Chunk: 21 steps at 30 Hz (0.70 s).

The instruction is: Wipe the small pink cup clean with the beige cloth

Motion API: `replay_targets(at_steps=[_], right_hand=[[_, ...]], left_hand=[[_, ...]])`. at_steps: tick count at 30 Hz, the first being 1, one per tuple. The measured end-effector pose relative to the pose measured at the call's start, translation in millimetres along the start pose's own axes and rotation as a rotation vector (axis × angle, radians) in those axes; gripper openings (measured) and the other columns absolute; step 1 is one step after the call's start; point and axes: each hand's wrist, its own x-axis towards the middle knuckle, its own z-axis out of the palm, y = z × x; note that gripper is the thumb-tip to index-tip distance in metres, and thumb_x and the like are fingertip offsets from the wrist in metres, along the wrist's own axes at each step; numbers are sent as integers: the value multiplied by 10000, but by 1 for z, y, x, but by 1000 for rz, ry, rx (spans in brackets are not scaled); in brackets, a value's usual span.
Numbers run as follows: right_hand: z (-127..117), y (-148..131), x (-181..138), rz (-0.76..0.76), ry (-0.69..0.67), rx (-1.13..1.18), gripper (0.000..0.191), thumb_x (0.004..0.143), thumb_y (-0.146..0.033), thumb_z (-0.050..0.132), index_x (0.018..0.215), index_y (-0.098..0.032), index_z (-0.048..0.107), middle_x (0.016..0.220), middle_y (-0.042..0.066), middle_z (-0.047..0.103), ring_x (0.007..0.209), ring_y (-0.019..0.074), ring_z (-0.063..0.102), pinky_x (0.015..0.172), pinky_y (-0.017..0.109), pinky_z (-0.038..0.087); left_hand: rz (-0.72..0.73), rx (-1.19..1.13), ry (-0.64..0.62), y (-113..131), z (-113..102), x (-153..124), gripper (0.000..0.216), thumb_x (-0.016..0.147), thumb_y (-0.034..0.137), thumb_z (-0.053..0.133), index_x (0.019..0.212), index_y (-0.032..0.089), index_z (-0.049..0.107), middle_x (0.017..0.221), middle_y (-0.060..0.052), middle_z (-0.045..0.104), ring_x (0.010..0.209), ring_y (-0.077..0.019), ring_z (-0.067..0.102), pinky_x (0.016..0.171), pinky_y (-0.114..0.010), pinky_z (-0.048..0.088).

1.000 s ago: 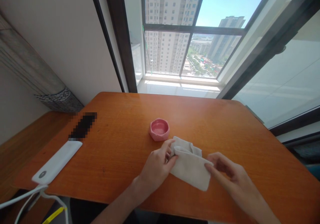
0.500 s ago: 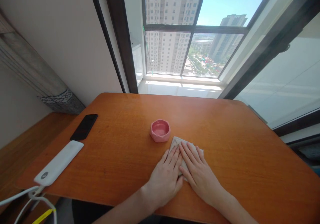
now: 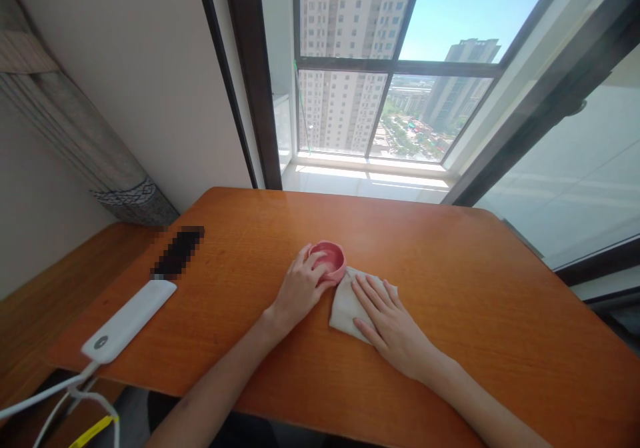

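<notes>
A small pink bowl (image 3: 331, 256) stands near the middle of the orange wooden table (image 3: 450, 281). My left hand (image 3: 299, 289) curls around the bowl's near left side, fingers on its rim. A folded off-white cloth (image 3: 344, 303) lies flat just right of the bowl. My right hand (image 3: 389, 319) rests palm down on the cloth, fingers spread and pressing it to the table.
A white power bank (image 3: 130, 319) with a white cable lies at the table's left front edge, a dark phone (image 3: 177, 253) behind it. A rolled grey mat (image 3: 75, 148) leans against the left wall. Large windows stand behind the table.
The cloth was folded and pressed flat by both hands. My left hand has since left the cloth and moved up to the pink bowl. My right hand stays flat on the cloth.
</notes>
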Motion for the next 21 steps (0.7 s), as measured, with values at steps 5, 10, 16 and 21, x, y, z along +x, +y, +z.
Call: replay_targets(at_steps=[5, 10, 16, 21], right_hand=[[-2, 16, 35, -35, -41, 33, 740, 1145, -492, 420, 1762, -272, 77, 1812, 103, 228, 1685, 327, 212, 1353, 640, 209], [-9, 16, 59, -124, -74, 82, 720, 1140, -494, 429, 1759, -257, 147, 1800, 91, 280, 1688, 305, 208, 1370, 614, 177], [-10, 21, 56, -80, 10, 130, 649, 1143, -458, 419, 1747, -310, 235, 1798, 58, 311, 1690, 303, 205, 1367, 614, 186], [-3, 59, 51, 292, 219, -24, 569, 1148, -340, 288, 1688, -205, 407, 1756, 131, 397, 1677, 336, 240, 1336, 650, 224]], left_hand=[[-2, -15, 70, -24, 8, 18, 42, 1002, 239, 694, 963, 225, 700, 1428, -67, 667, 1586, -334, 422, 1286, -558, 449], [-28, 4, 146, -53, 9, 32, 78, 1005, 289, 699, 1040, 219, 691, 1406, -79, 677, 1575, -343, 430, 1302, -552, 425], [-43, -79, 178, -64, 11, 29, 232, 1013, 331, 690, 1220, 231, 656, 1572, -96, 560, 1634, -329, 351, 1341, -563, 355], [-133, -183, 154, -63, 8, 24, 328, 997, 331, 707, 1308, 255, 634, 1667, -104, 454, 1598, -319, 418, 1326, -536, 385]])
